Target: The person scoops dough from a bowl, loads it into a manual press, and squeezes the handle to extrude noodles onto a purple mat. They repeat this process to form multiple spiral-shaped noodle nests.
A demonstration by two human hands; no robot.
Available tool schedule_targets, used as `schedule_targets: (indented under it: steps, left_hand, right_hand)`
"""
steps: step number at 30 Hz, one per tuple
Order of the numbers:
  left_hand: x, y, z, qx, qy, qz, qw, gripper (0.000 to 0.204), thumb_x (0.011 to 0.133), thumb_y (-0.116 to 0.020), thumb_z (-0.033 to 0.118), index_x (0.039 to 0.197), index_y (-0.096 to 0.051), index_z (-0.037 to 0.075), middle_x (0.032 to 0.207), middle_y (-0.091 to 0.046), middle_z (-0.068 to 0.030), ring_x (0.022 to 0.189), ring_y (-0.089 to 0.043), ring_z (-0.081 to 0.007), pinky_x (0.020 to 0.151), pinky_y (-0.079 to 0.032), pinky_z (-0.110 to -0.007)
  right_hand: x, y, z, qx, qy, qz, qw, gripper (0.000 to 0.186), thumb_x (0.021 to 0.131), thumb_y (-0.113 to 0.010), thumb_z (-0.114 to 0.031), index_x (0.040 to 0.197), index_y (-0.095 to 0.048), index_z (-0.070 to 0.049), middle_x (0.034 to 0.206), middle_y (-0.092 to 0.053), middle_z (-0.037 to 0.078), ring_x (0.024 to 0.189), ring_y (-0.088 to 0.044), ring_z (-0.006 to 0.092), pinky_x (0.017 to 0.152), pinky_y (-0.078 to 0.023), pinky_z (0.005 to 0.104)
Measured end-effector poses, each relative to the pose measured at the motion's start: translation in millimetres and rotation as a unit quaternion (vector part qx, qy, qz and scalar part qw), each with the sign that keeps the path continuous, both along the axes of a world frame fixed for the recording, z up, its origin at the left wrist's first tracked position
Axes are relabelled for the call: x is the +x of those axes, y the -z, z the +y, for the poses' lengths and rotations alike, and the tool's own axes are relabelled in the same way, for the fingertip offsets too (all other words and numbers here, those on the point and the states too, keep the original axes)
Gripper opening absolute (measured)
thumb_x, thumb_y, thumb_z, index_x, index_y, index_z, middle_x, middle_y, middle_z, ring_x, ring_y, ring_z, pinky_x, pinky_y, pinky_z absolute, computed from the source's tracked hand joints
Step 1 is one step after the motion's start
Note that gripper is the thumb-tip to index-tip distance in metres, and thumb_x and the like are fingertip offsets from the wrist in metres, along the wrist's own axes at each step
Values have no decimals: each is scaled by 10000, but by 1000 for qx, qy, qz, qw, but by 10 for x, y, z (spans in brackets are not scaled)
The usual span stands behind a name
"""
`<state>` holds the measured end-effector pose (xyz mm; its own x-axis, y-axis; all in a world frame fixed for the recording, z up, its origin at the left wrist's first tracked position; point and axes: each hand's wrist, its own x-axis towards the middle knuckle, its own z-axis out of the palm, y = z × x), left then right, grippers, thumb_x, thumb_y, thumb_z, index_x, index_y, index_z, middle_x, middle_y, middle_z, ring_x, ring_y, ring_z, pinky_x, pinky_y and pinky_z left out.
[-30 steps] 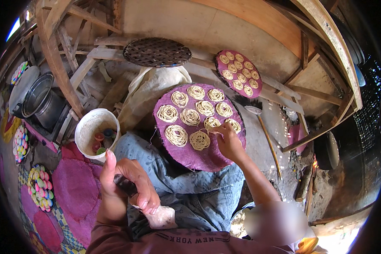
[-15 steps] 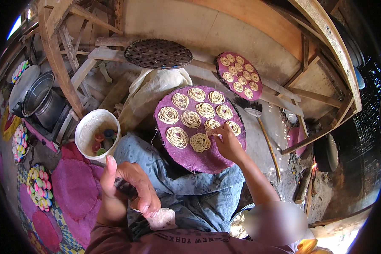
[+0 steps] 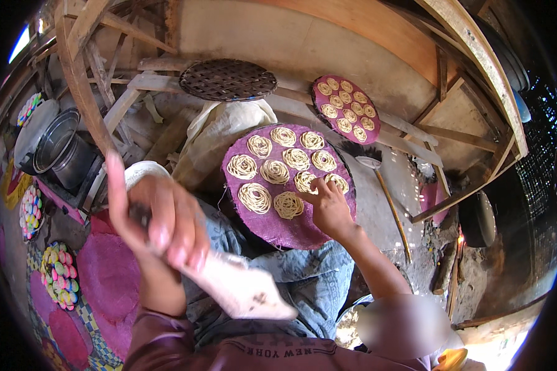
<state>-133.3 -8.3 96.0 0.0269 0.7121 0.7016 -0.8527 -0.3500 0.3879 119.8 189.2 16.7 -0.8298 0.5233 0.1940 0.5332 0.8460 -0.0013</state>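
Note:
Coils of pale noodle-like strands lie in rows on a round tray covered with purple cloth (image 3: pixel 272 230), above my lap. My right hand (image 3: pixel 333 210) reaches over the tray's right side, fingers bent and pinching at the edge of a coil (image 3: pixel 304 181). Raised at the left, my left hand (image 3: pixel 167 213) is blurred by motion. Its fingers wrap round a whitish, stained, pouch-like thing (image 3: pixel 250 290) that tapers to a corner over my lap. What lies inside that grip is hidden.
A white bucket (image 3: pixel 147 168) stands partly behind my left hand. Farther off are a second purple tray of coils (image 3: pixel 346 110), a dark woven tray (image 3: pixel 229 79) and a metal pot (image 3: pixel 62 154). A stick-handled brush (image 3: pixel 392 207) lies right, near a small fire (image 3: pixel 460 238).
My left hand has risen and moved left with the whitish pouch-like thing, which now stretches out longer. My right hand has shifted slightly up and left, its fingers staying at the coils.

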Motion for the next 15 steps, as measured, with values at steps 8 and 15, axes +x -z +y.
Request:
schedule_targets:
  steps: [8, 15]
  left_hand:
    - [220, -397, 1358, -103, -87, -99, 986, 636, 912, -389, 660, 804, -568, 58, 720, -561, -97, 732, -541, -285, 757, -462, -404]
    - [887, 522, 2335, -202, 47, -238, 949, 541, 948, -331, 572, 907, -536, 72, 816, -538, -67, 804, -535, -255, 885, -402, -418]
  right_hand:
    - [932, -831, -20, -729, -88, 99, 671, 892, 911, -179, -732, 1430, -369, -31, 1321, -525, 245, 1112, -605, 317, 946, -482, 402]
    - [1180, -1107, 120, -738, 189, 80, 643, 957, 870, -301, -776, 1427, -278, 2, 1206, -525, 291, 815, -672, 358, 645, -574, 426]
